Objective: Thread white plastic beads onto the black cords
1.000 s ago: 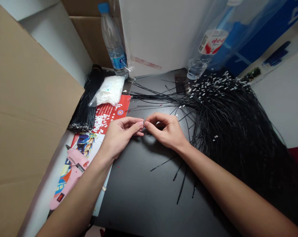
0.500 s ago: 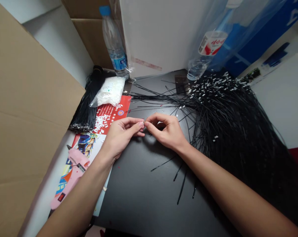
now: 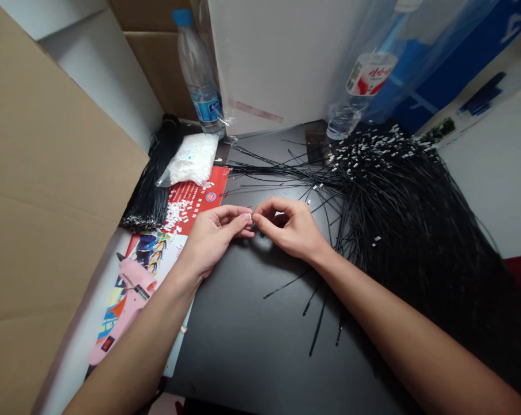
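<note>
A cardboard box (image 3: 48, 190) stood at my far left, and beside it a pink glue gun (image 3: 124, 317) lay slanted on printed paper (image 3: 218, 180), partly covered by my forearm. Above the gun, a tied bundle of black cords (image 3: 150, 178) rested with its shiny ends toward me; next to it were scattered white pieces (image 3: 176, 217) on the paper's red part, and a clear bag of white pieces (image 3: 191, 160). Behind that bag rose a blue-capped bottle (image 3: 200, 75). My left hand (image 3: 208, 239) hung over the dark tabletop (image 3: 243, 340), thumb and forefinger pinching a small white piece (image 3: 249, 216), which sat at my very fingertips in the middle of my view. My right hand (image 3: 290, 230) came right up beside it, its thumb and forefinger pressed together at the tips; whatever lay between them was too small for me to tell. Under my right forearm, a few cord ends (image 3: 316, 331) fanned out. Farther right stood a bottle with a red-and-white label (image 3: 364, 86), and near its foot spread a great heap of black cords (image 3: 399, 230), many tipped in white.
</note>
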`<action>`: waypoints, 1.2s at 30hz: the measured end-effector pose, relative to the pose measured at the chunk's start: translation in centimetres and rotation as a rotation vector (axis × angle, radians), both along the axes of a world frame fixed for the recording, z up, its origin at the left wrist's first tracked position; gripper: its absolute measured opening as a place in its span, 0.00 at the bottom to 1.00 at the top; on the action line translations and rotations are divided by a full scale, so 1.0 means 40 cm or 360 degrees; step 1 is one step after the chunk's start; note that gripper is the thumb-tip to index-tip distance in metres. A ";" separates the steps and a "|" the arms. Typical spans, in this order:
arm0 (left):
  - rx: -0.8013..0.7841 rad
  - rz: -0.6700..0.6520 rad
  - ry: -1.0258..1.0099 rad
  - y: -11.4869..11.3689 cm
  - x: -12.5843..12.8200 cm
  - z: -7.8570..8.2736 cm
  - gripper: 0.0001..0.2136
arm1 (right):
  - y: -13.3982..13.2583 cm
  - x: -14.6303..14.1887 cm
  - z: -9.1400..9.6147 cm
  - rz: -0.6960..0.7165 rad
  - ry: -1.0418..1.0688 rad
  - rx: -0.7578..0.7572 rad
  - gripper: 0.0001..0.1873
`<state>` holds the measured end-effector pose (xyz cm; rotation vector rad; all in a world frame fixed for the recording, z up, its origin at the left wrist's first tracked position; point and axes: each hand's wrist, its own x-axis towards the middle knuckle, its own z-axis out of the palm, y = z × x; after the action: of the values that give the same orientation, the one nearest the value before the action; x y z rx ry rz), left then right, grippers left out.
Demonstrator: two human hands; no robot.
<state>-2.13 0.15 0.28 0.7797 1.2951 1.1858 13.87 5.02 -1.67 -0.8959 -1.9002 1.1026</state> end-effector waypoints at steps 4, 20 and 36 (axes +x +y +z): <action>-0.0005 -0.0012 0.0016 -0.001 0.001 -0.001 0.14 | 0.000 -0.001 0.001 0.0017 0.0008 -0.0040 0.06; 0.0218 -0.0067 0.0524 -0.004 0.007 0.002 0.07 | -0.003 -0.006 0.014 -0.0056 -0.0161 -0.0005 0.04; 0.0250 0.0010 0.0637 -0.005 0.010 0.005 0.05 | -0.007 -0.007 0.004 -0.0057 -0.0124 -0.0060 0.08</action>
<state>-1.74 -0.04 0.47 1.1725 1.5396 1.1844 13.59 4.75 -1.51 -1.0033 -1.9242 1.0997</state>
